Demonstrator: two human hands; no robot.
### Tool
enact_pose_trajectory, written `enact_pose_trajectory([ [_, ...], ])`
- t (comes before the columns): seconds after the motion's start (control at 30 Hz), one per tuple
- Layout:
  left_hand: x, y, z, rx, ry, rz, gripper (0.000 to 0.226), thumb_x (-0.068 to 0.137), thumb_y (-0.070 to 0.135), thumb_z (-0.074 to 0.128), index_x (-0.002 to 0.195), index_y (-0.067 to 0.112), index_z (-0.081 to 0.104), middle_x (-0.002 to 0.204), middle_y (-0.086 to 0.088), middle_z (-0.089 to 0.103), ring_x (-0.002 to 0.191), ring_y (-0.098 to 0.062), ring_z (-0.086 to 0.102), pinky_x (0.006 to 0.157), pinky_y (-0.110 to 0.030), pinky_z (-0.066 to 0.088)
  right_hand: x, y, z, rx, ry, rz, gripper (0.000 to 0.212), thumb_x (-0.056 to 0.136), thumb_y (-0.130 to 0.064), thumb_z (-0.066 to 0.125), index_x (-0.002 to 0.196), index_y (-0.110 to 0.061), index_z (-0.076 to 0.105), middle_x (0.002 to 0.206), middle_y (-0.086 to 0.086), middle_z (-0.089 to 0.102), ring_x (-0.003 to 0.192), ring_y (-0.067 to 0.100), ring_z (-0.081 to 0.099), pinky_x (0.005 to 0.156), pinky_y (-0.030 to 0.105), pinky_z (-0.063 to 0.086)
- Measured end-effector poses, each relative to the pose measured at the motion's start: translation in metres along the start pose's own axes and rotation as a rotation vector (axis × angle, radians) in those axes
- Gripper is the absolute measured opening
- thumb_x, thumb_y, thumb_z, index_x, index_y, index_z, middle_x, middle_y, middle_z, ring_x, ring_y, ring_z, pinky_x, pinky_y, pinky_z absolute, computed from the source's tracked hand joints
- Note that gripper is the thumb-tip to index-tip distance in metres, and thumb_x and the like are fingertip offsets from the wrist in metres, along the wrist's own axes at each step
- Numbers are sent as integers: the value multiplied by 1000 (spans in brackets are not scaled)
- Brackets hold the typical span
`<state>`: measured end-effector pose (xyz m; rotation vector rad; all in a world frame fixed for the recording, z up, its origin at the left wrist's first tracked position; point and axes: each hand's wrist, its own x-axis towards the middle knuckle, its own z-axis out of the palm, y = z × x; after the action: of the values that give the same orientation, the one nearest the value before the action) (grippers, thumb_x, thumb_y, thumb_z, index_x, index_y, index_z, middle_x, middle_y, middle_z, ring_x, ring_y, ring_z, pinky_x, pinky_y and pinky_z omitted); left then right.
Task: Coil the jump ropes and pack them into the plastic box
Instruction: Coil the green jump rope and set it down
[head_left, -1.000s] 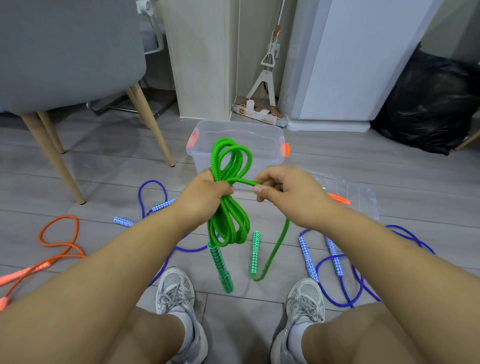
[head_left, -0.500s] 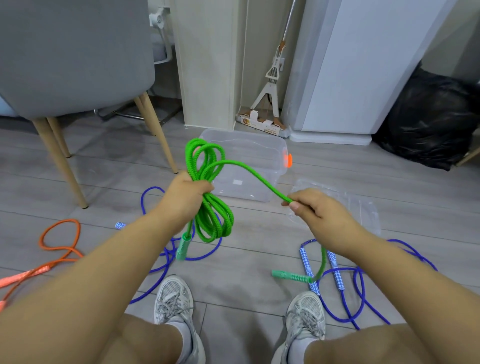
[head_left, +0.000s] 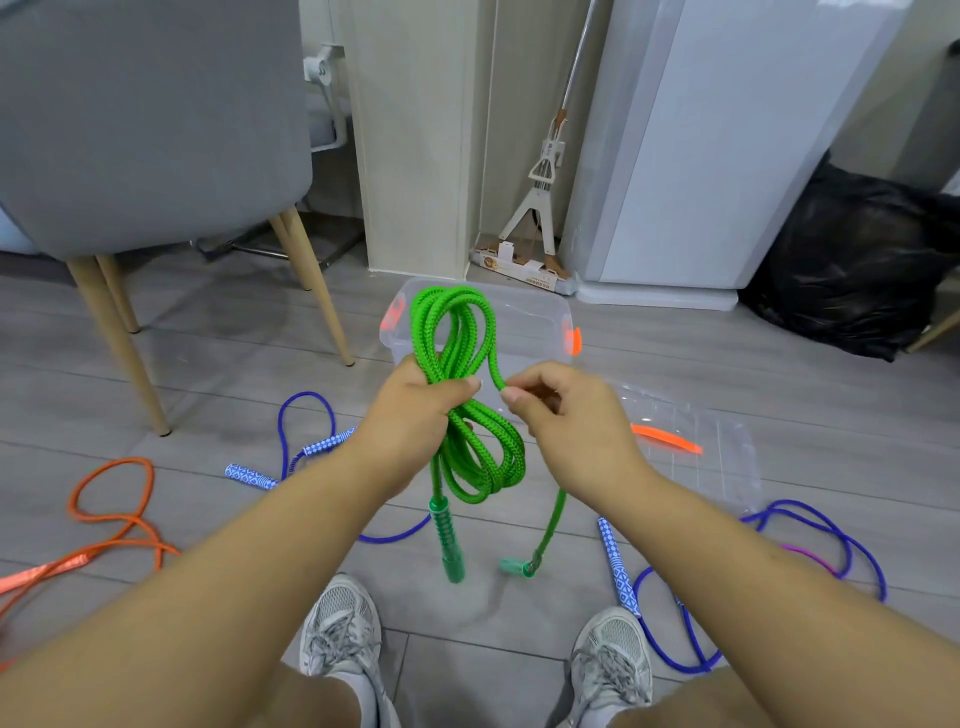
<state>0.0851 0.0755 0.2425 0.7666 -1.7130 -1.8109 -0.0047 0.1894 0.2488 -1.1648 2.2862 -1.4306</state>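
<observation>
A left shoe (head_left: 340, 629) and a right shoe (head_left: 613, 660), both grey, rest on a grey plank floor (head_left: 493, 675) at the bottom edge. Two bare forearms reach forward above them.

Just past the shoes, a green handle (head_left: 448, 540) hangs straight down. A second handle (head_left: 514, 566) sits low to its right at the end of a loose strand; whether it touches the floor cannot be told.

The left hand (head_left: 410, 421) is closed in a fist around the middle of the green rope (head_left: 467, 457). The rope is gathered into several long loops that rise above the fist and hang below it. The right hand (head_left: 566, 421), just beside it, pinches one strand of that rope between thumb and forefinger, with its other fingers curled.

On the floor, an orange rope (head_left: 111, 525) lies far left. A left blue rope (head_left: 306, 415) with patterned handles lies left of the hands, and a right blue rope (head_left: 769, 525) lies to the right. A clear lid (head_left: 696, 441) with an orange clip lies flat beyond the right hand.

Behind the loops stands the clear box (head_left: 535, 317), open, with orange latches. The green rope is held in front of it, not inside.

Farthest back are a grey chair (head_left: 156, 130) at left, a mop (head_left: 540, 182) leaning by the wall, a white cabinet (head_left: 717, 145), and a black bag (head_left: 852, 260) at right.
</observation>
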Motion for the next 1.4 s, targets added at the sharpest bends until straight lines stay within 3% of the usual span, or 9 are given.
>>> enact_pose_trajectory([
  [0.2,-7,7,6,6,-23,122,13,90,1,55,81,9,60,68,-3,58,59,-8,57,60,-18,49,-3,-3,4,-203,-32,-172,16,88,-14,59,100,-14,70,91,1,60,86,12,53,75,16,36],
  [0.37,-5,4,7,61,21,136,29,91,4,56,64,14,51,53,7,47,53,-9,46,55,-21,41,-4,-2,3,-198,-54,-199,19,88,-13,60,104,-16,71,84,-2,55,80,8,50,71,4,33],
  [0.53,-4,4,5,38,46,99,27,93,4,53,69,17,51,58,3,44,49,-4,47,46,-14,42,-8,9,-4,-105,-147,-99,14,89,-14,58,98,-20,68,80,-9,56,66,3,55,64,6,40],
  [0.67,1,2,-10,54,82,90,18,93,4,53,75,9,53,66,-5,47,62,-19,48,59,-27,46,-11,35,-20,-84,-245,28,11,91,-19,57,86,-28,62,70,-10,62,56,-2,51,61,13,43],
  [0.8,4,4,-24,-4,135,64,17,93,2,52,76,7,52,68,-11,44,57,-24,50,49,-26,50,-17,57,-37,-305,-382,82,14,94,-26,52,97,-25,65,71,-7,63,53,-5,48,55,10,35],
  [0.9,6,4,-29,-3,152,53,19,92,4,53,75,10,53,67,-10,46,60,-24,49,63,-38,49,-22,62,-41,-354,-453,116,18,96,-28,47,102,-28,65,72,-7,63,51,-6,47,54,8,36],
  [1.17,7,3,-25,49,109,74,15,93,5,52,79,10,56,72,-12,46,68,-25,49,66,-39,48,-19,54,-34,-242,-438,157,13,94,-27,51,93,-24,64,71,-11,64,57,0,45,60,17,37],
  [1.3,7,2,-22,86,63,90,12,94,6,51,101,0,59,75,-12,46,66,-22,48,64,-36,46,-13,45,-31,-197,-409,151,11,93,-25,53,92,-24,64,71,-11,62,59,2,44,59,17,36],
  [1.4,6,3,-19,82,54,78,10,93,7,52,86,3,57,76,-14,47,67,-23,48,68,-39,46,-10,40,-29,-121,-375,121,7,90,-27,59,94,-26,65,70,-8,58,64,7,48,64,21,39],
])
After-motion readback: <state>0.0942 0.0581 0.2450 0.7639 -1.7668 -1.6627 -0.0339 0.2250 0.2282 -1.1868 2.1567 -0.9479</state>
